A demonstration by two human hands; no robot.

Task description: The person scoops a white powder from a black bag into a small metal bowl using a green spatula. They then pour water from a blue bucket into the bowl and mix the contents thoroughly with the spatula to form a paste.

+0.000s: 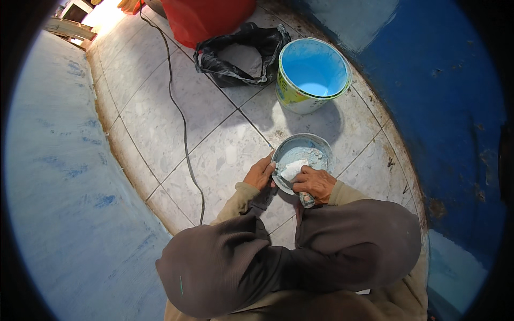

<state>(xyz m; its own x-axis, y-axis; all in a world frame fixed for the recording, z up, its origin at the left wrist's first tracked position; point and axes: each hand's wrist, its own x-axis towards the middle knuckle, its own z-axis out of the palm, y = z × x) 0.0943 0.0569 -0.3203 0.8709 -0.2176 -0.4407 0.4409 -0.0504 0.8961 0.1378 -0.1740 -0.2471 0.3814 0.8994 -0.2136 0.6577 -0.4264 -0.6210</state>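
Observation:
My left hand [261, 172] grips the near left rim of a round bowl [330, 154], thumb over the edge. Inside the bowl lies a pale blue-grey paste [293, 150], lumpy on its right side. My right hand [316, 185] is closed around the handle of a putty knife [295, 169], whose broad blade is coated in white and rests over the paste. The handle's end, smeared with dried material, sticks out below the fingers. Beyond the bowl stands a plastic bucket [297, 102] with light blue liquid. Beside it, an opened black plastic bag [217, 74] holds grey powder [241, 59].
A dark cable [185, 132] runs along the tiled floor [217, 140] on the left. A light blue wall [60, 160] rises at left, a dark blue wall [441, 120] at right. A red object [209, 18] stands behind the bag. My bent knees flank the bowl's near side.

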